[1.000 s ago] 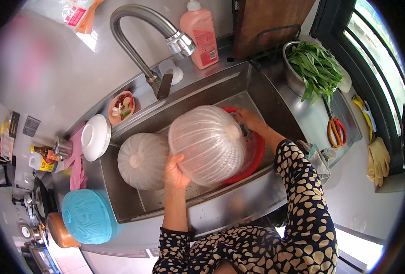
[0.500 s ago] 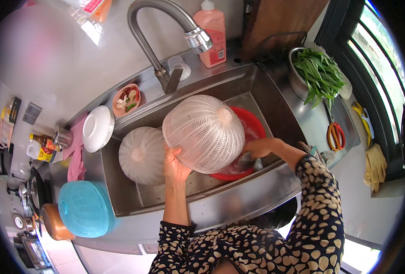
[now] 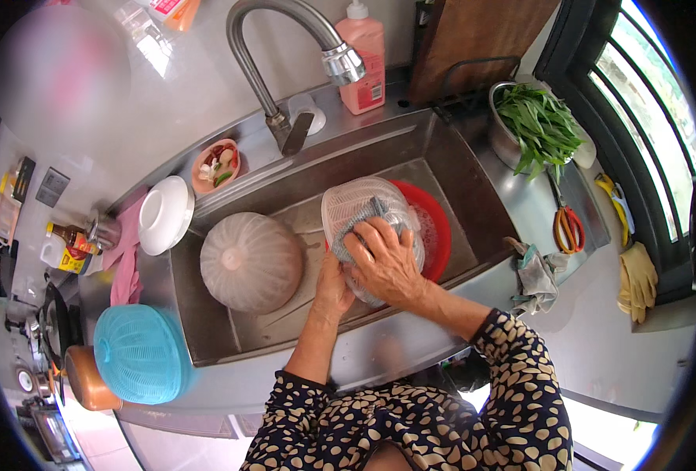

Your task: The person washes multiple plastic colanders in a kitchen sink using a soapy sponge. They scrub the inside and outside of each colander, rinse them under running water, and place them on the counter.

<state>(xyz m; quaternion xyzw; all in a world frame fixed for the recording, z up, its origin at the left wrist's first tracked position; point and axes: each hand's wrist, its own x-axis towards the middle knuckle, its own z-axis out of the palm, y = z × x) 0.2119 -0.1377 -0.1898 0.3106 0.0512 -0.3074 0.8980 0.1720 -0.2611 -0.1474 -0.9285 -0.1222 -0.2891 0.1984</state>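
A clear plastic drain basket (image 3: 348,195) with slotted walls is tilted over the red basin (image 3: 440,235) in the sink. My left hand (image 3: 332,289) grips its rim from the near left side. With bent fingers, my right hand (image 3: 389,263) presses a grey scrubbing cloth (image 3: 354,233) against the basket. Part of the cloth and much of the basket are hidden behind that hand. A second whitish drain basket (image 3: 250,263) lies upside down in the left part of the steel sink (image 3: 285,334), apart from both hands.
Behind the sink stand the faucet (image 3: 289,137) and a pink pump bottle (image 3: 362,67). White bowls (image 3: 165,214), a dish of garlic and chillies (image 3: 216,166) and a blue basket (image 3: 138,353) are leftward. Rightward sit a bowl of greens (image 3: 536,129), scissors (image 3: 569,228) and a grey rag (image 3: 535,279).
My right hand has come out of the red basin with the cloth and onto the basket. My left hand has turned and lowered the basket, shifting right.
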